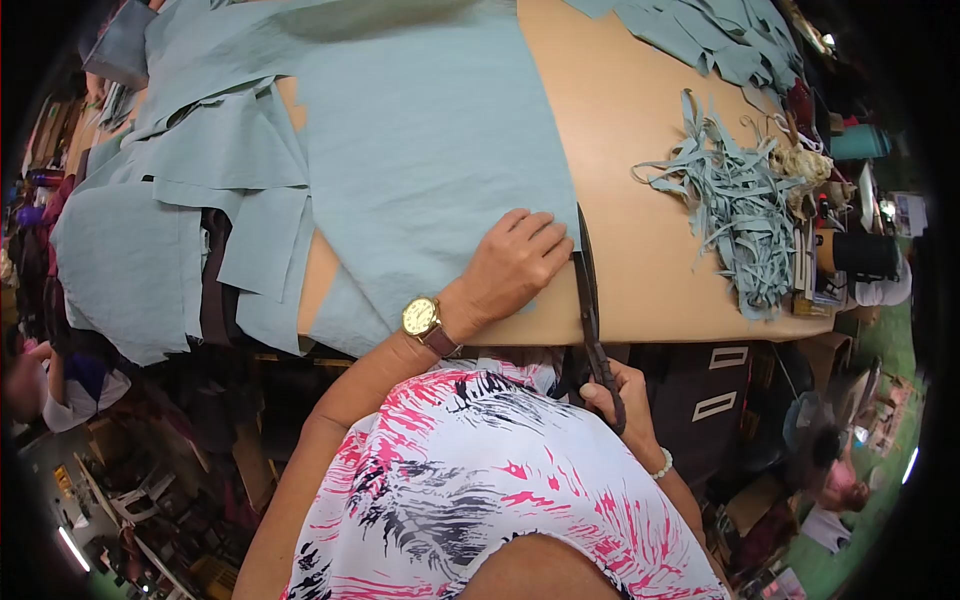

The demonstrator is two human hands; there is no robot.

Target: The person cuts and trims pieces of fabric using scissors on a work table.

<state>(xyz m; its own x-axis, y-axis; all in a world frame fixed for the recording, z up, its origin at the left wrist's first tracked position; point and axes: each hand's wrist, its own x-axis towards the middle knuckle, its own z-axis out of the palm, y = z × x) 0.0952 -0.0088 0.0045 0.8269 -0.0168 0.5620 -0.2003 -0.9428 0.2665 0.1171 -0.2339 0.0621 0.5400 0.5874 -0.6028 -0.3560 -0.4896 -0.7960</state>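
Observation:
A wide sheet of blue-green fabric [430, 130] lies on the tan tabletop in the middle of the head view. My left hand [520, 262], wearing a wristwatch [421, 316], rests at its lower right corner. The fingers are bent and closed on the cloth there. Below the table edge my right hand [622, 395] is wrapped around the handles of long dark scissors [590, 310]. Their blades point up and away from me along the right edge of the fabric, close to my left fingertips. Part of the blades is hidden by the cloth.
On the table [640, 290], a tangled heap of thin fabric strips [745, 215] lies to the right. Layered fabric pieces [130, 255] hang over the left edge. More cut pieces [725, 40] are stacked at the far right. A dark cylindrical container [865, 256] stands beyond the right edge.

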